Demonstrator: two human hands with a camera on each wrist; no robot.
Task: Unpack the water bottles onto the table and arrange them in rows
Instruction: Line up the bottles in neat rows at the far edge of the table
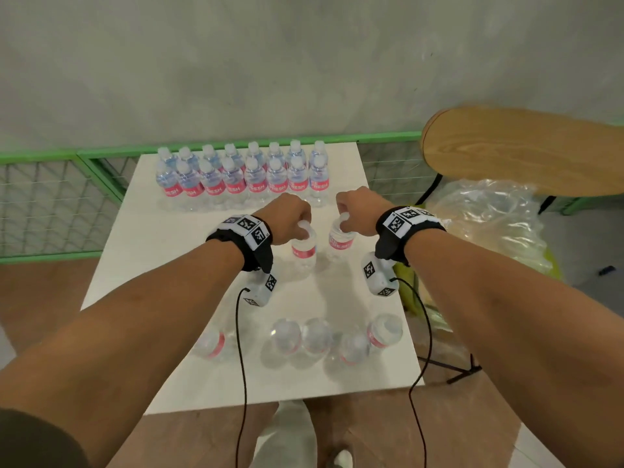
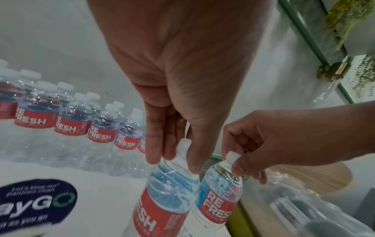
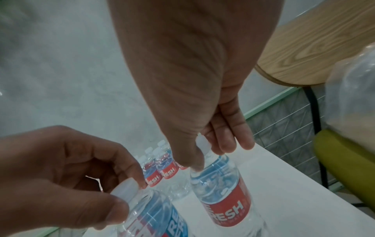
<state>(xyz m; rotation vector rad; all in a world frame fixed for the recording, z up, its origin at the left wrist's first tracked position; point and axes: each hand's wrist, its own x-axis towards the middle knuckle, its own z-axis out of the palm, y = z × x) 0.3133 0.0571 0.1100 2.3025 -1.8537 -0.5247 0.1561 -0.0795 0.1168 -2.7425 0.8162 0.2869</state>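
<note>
A white table [image 1: 162, 298] carried two straight rows of water bottles [image 1: 243, 177] along its twelve o'clock edge. Two more bottles [image 1: 320, 246] stood near the centre, and five loose bottles [image 1: 304, 339] clustered toward six o'clock. A dark sticker [image 2: 38, 202] lay on the tabletop.

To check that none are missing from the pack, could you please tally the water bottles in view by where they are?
Bottles in the two far rows: 16
Held bottles, one in the left hand, one in the right hand: 2
Bottles at the near table edge: 5
Total: 23
</note>
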